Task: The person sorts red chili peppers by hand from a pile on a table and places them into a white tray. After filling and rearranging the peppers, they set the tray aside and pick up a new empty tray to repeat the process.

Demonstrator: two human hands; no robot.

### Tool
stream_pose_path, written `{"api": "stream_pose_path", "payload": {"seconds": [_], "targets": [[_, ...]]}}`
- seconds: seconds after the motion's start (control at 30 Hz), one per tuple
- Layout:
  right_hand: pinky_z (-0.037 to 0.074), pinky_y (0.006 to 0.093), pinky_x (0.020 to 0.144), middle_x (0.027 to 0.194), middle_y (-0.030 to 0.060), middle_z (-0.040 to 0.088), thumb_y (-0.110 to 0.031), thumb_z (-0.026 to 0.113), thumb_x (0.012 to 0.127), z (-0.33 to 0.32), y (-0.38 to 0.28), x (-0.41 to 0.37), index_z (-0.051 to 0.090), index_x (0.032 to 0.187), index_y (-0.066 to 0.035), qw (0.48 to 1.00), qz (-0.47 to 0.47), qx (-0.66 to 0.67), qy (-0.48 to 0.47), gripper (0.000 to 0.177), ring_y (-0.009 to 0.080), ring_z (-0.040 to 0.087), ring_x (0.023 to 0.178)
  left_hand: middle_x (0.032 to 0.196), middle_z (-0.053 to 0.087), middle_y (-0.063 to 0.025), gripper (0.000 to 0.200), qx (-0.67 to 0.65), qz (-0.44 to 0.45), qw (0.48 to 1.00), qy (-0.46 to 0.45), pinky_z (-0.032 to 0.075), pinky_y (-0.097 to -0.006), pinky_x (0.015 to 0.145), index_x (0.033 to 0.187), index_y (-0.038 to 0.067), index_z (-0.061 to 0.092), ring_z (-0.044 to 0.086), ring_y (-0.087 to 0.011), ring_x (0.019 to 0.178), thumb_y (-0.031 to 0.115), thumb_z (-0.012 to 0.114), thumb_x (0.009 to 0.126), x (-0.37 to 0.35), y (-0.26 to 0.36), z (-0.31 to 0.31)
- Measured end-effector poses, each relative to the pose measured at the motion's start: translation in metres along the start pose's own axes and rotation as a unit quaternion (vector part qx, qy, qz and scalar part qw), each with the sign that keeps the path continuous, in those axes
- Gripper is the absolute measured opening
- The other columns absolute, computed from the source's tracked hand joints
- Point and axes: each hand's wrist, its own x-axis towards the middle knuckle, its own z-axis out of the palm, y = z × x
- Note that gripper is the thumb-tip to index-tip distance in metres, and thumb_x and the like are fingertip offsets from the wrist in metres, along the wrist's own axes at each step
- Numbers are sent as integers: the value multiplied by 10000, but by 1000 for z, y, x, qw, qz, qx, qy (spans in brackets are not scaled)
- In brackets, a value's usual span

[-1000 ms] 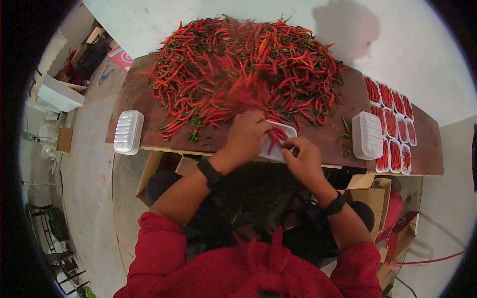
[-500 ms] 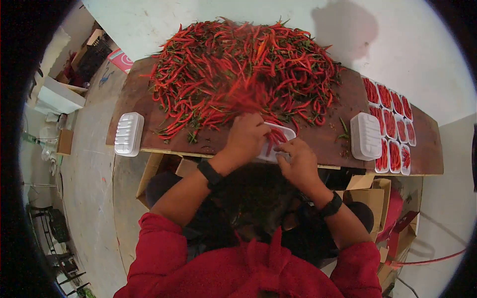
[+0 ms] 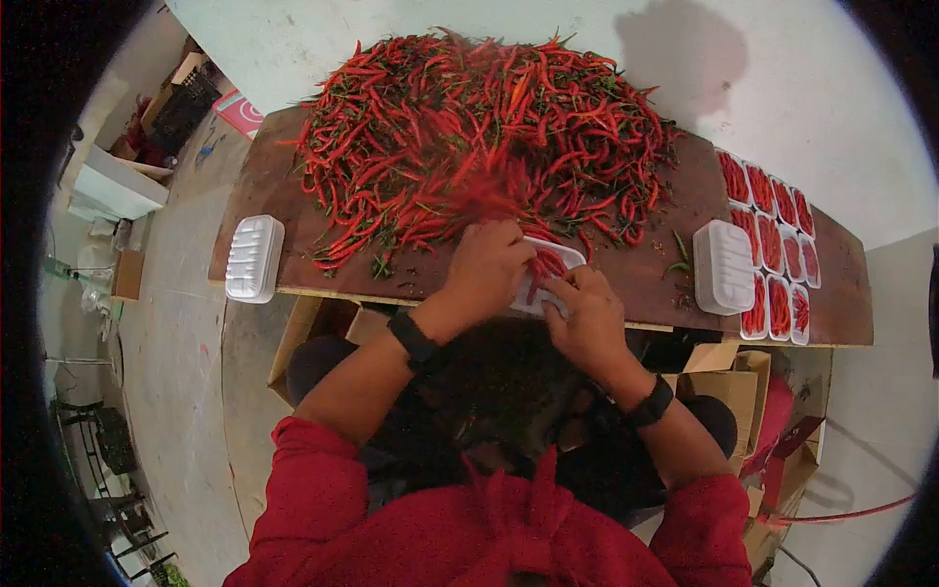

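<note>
A white foam tray (image 3: 571, 252) lies at the table's front edge, with several red chili peppers (image 3: 548, 264) in it. My left hand (image 3: 486, 262) is at the tray's left side, fingers curled in by the peppers; what lies under them is hidden. From the right, my right hand (image 3: 589, 318) reaches over the near rim, its fingers closed at the ends of the peppers. Just behind the tray rises a large heap of red chili peppers with green stems (image 3: 577, 127). The front middle of the heap looks blurred.
Upside-down stacked white trays stand at the table's left end (image 3: 254, 259) and right of centre (image 3: 724, 267). Farther right, rows of filled trays (image 3: 770, 245) sit on the brown table (image 3: 836, 284). Loose green peppers (image 3: 679, 252) lie by the right stack. Cardboard boxes (image 3: 724, 391) are below the table.
The view has shifted very slightly. My right hand's fingers have moved a little over the peppers in the tray; my left hand stays almost in place.
</note>
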Motion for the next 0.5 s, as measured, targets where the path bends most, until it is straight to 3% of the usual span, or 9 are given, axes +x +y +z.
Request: {"api": "stream_pose_path", "payload": {"seconds": [0.07, 0.13, 0.5], "targets": [[458, 398, 724, 899, 107, 542, -98, 653, 699, 1, 1, 0, 650, 958, -84, 1000, -10, -9, -6, 260, 296, 540, 863, 885, 549, -76, 231, 1, 4, 1000, -1, 404, -412, 731, 889, 105, 625, 530, -286, 874, 70, 630, 660, 1, 0, 1], [457, 395, 722, 897, 107, 539, -97, 654, 696, 1, 1, 0, 648, 965, -82, 1000, -20, -19, -12, 270, 294, 535, 857, 800, 518, -57, 94, 2, 18, 999, 47, 381, -394, 686, 769, 111, 627, 525, -263, 794, 84, 587, 688, 1, 1, 3], [451, 398, 711, 886, 105, 535, -106, 669, 683, -3, -4, 1, 650, 968, -96, 999, -43, -31, -9, 286, 284, 525, 834, 784, 506, -54, 86, 7, 6, 999, 42, 379, -396, 675, 766, 120, 611, 523, -259, 780, 94, 598, 686, 1, 3, 3]]}}
